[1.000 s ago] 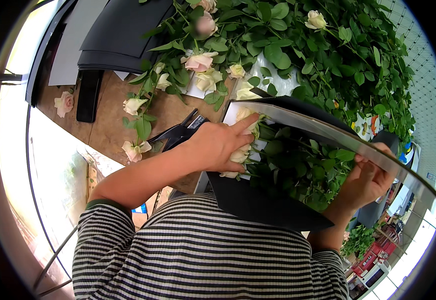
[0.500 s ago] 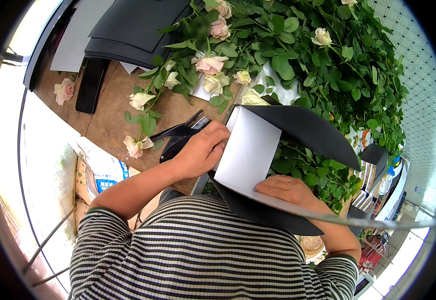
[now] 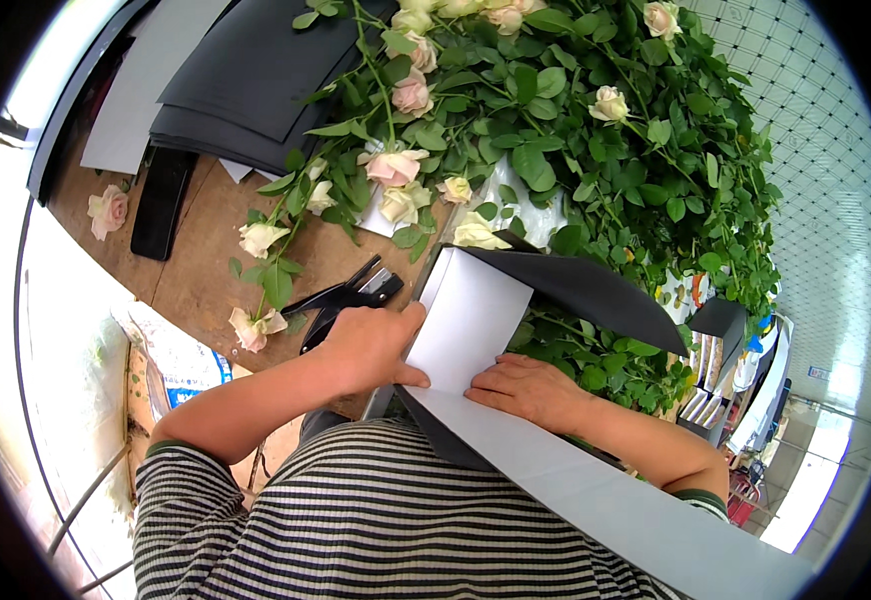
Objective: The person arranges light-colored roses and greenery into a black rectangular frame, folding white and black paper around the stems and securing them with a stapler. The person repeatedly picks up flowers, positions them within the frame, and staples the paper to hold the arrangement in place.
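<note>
My left hand (image 3: 366, 350) grips the left edge of a folded white paper sheet (image 3: 466, 320), thumb near its lower corner. My right hand (image 3: 526, 390) lies with fingers flat across the sheet near the fold, where a long pale strip (image 3: 656, 500) runs toward the lower right. Black paper (image 3: 596, 300) curves above the sheet and shows below it; what lies inside is hidden. A black stapler (image 3: 376, 285) rests just beyond my left hand.
Leafy roses (image 3: 611, 105) fill the far middle and right, some lying on the wooden table (image 3: 196, 280). Black sheets (image 3: 246, 80), a dark phone (image 3: 161, 205) and a loose pink rose (image 3: 108, 210) are at the left. Folded black card (image 3: 721, 320) stands at the right.
The white sheet has folded down over the cream roses. Its long strip has swung down toward my body. My right hand moved left onto the sheet, and my left hand moved left and down.
</note>
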Tool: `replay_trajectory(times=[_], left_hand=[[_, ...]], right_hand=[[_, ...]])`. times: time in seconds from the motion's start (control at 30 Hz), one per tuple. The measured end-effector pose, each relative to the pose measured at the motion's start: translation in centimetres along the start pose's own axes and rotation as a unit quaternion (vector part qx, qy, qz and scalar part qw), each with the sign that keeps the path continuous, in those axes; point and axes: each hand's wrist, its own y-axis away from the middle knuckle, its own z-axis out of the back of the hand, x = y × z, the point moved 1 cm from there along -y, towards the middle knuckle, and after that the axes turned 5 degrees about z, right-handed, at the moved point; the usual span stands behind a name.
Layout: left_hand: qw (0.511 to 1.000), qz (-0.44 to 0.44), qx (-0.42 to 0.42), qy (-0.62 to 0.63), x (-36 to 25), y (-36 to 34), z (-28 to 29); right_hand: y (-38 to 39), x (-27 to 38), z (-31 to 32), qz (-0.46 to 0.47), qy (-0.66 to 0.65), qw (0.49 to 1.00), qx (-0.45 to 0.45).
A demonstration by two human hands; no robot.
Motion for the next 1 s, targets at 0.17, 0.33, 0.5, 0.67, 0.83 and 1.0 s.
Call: replay_trajectory(times=[0.17,0.33,0.5,0.67,0.83,1.0], left_hand=[[0.938,-0.333,-0.087,-0.026,-4.8,-1.6,0.7],[0.938,-0.286,-0.013,-0.195,-4.7,-3.1,-2.0],[0.929,-0.290,0.010,-0.230,-5.5,-2.6,-1.4],[0.928,-0.306,0.009,-0.214,-5.0,-3.0,-1.2],[0.933,-0.284,0.020,-0.220,-4.9,-2.7,-1.2],[0.927,-0.286,0.035,-0.239,-5.2,-2.5,-1.1]], right_hand=[[-0.9,0.6,0.7,-0.138,-0.148,0.979,0.023],[-1.2,1.4,11.0,-0.047,-0.097,0.994,0.036],[3.7,-9.7,22.6,-0.215,0.177,0.824,-0.493],[11.7,-21.8,14.0,-0.446,0.343,0.818,-0.123],[15.1,-13.9,19.4,-0.325,0.305,0.795,-0.411],[20.8,4.7,29.8,-0.120,0.188,0.444,-0.868]])
